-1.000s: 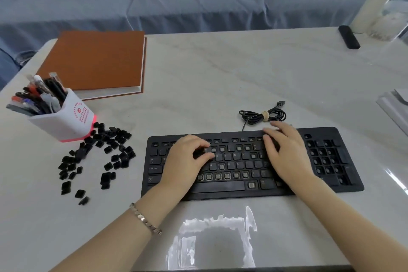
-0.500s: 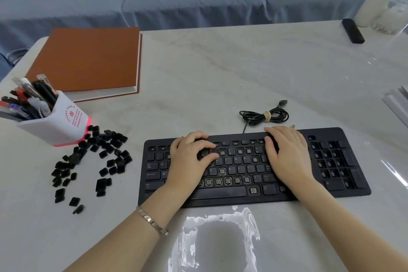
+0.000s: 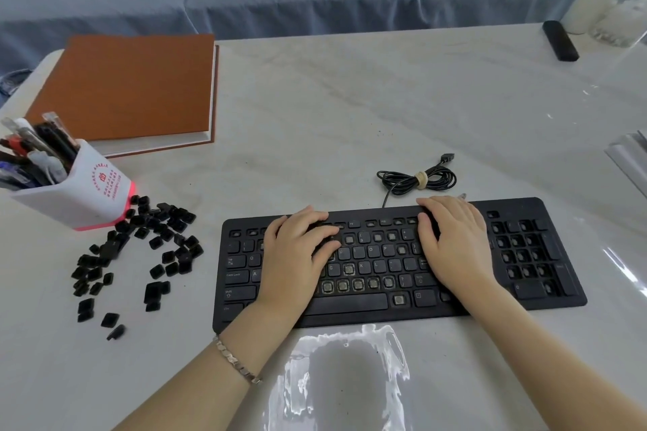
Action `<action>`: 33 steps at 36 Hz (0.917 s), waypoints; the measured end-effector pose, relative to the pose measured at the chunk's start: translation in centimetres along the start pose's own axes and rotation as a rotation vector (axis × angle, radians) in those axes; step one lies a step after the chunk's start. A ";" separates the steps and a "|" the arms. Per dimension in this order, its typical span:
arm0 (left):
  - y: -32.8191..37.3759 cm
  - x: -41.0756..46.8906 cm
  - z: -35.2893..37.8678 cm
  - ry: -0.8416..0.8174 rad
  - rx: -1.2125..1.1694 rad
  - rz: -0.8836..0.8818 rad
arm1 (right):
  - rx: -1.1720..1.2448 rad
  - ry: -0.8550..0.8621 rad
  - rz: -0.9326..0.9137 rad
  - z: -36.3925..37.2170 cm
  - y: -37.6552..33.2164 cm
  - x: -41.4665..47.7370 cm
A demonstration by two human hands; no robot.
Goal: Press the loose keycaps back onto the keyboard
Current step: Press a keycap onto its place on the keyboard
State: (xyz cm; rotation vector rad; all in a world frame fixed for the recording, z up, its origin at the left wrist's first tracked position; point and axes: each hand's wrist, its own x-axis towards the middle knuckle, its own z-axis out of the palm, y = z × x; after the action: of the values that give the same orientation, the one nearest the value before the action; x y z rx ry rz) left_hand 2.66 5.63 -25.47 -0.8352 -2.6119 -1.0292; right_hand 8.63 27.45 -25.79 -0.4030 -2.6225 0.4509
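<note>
Keyboard [image 3: 346, 303]: on surface [image 3: 350, 115], many sockets bare.
Loose keycaps [image 3: 140, 248]: heaped left of it.
Left hand [image 3: 297, 255]: fingers curled over upper rows, possibly pressing one; hidden.
Right hand [image 3: 455, 248]: fingers flat, together.
Risk: an off-square press may jam.

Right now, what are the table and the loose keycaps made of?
Table: looks like pale stone, maybe marble, glossy; grey veins and bright glare. Keycaps: probably matte black plastic; small moulded squares, hardly any shine.

Black keyboard [image 3: 378, 304], loose keycaps [image 3: 140, 248] heaped leftward
</note>
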 end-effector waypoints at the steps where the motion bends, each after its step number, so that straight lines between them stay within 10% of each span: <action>1: 0.0 0.1 -0.1 -0.007 0.001 0.003 | -0.002 -0.001 0.001 0.0 0.0 0.0; 33: -1.3 0.6 -0.5 -0.073 0.134 0.171 | -0.008 -0.002 0.006 -0.1 -0.1 -0.1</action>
State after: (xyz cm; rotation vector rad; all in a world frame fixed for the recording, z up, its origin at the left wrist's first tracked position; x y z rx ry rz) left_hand 1.39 4.82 -25.60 -1.0597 -2.5796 -0.7840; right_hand 8.69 27.32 -25.72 -0.4132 -2.6264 0.4438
